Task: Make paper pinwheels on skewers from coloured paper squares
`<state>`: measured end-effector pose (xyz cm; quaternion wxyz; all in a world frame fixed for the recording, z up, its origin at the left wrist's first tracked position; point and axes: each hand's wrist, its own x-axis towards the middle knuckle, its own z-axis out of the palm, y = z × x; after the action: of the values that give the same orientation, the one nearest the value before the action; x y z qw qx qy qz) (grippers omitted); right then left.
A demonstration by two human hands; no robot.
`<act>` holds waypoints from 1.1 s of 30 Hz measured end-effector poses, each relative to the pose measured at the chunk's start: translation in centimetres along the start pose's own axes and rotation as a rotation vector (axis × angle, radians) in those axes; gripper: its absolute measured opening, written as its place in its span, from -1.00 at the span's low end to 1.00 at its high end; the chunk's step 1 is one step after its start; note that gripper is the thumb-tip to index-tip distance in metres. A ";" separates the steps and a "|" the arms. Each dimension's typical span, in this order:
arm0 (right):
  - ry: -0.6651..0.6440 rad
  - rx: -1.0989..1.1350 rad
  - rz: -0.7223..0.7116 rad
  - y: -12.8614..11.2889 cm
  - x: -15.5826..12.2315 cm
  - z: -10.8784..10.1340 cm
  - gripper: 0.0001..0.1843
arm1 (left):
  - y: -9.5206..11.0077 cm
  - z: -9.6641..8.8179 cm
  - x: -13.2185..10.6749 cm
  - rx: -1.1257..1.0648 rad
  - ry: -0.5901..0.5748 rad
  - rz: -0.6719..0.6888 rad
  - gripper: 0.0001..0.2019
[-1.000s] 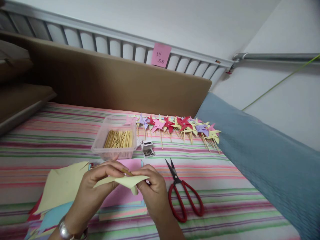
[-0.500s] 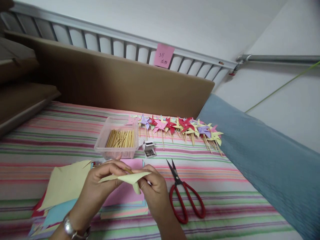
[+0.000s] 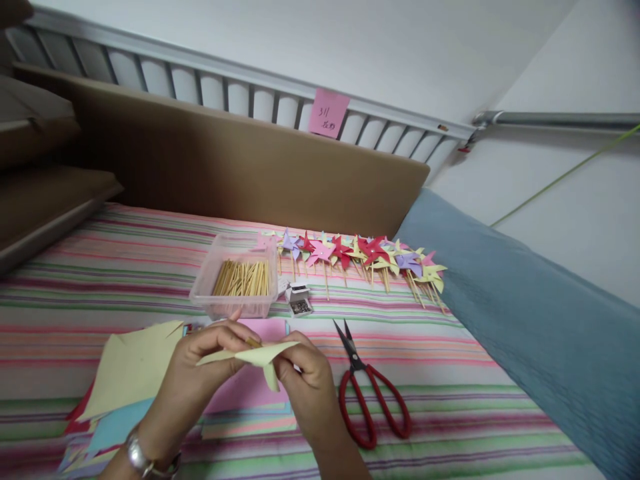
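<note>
My left hand (image 3: 203,367) and my right hand (image 3: 307,380) meet above a striped bedsheet (image 3: 450,400), both pinched on a folded pale yellow paper pinwheel (image 3: 255,357). A thin wooden stick (image 3: 254,343) pokes out between my left fingertips at the pinwheel's centre. Just beyond my hands lies pink paper (image 3: 250,390) on a stack of coloured sheets. A clear plastic box (image 3: 235,280) of wooden sticks stands behind my hands.
Red-handled scissors (image 3: 373,393) lie right of my right hand. A small box of pins (image 3: 299,300) sits by the plastic box. A row of several finished pinwheels (image 3: 360,257) lies further back. Yellow paper sheets (image 3: 133,367) lie at left, a blue blanket (image 3: 525,333) at right.
My hands and the yellow pinwheel have hardly moved; the view has shifted slightly, and the fingers have adjusted a little on the paper.
</note>
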<state>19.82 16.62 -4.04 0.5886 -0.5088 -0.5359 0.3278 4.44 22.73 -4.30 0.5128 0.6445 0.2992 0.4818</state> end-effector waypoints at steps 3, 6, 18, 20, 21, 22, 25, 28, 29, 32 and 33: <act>0.000 0.016 -0.008 -0.2 0.0 0.0 -0.78 | 0.0 -0.1 0.0 0.004 -0.005 0.009 -0.92; 0.001 0.016 -0.008 -0.3 0.0 0.0 -0.77 | -0.1 -0.1 0.0 0.015 -0.007 0.003 -0.90; -0.114 -0.091 0.116 1.1 0.5 -0.8 -0.76 | 0.3 -0.8 0.6 -0.372 0.254 -0.302 -0.67; -0.117 -0.144 0.135 1.5 0.5 -0.7 -0.82 | 1.0 -1.6 0.8 -0.393 0.311 -0.326 -0.58; -0.120 -0.174 0.136 1.7 0.4 -0.6 -0.84 | 1.3 -1.9 0.9 -0.403 0.328 -0.335 -0.54; -0.127 -0.206 0.128 1.8 0.4 -0.4 -0.86 | 1.5 -2.2 0.9 -0.414 0.338 -0.335 -0.52; -0.156 -0.282 0.101 2.1 0.2 0.2 -0.88 | 2.0 -2.6 1.0 -0.446 0.373 -0.315 -0.55; -0.151 -0.284 0.111 2.3 -0.1 0.8 -0.90 | 2.3 -2.5 1.0 -0.446 0.378 -0.324 -0.58; -0.140 -0.268 0.127 2.4 -0.1 1.0 -0.90 | 2.4 -2.4 1.1 -0.433 0.359 -0.322 -0.56; -0.099 -0.207 0.205 2.8 0.0 1.0 -0.88 | 2.5 -3.1 1.1 -0.288 0.364 -0.225 -0.45; -0.093 -0.191 0.233 2.9 0.1 0.8 -0.88 | 2.4 -3.6 1.1 -0.181 0.398 -0.158 -0.43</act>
<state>19.49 17.70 -6.85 0.4700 -0.6054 -0.5288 0.3646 1.21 24.35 -1.64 0.5353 0.4629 0.3996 0.5827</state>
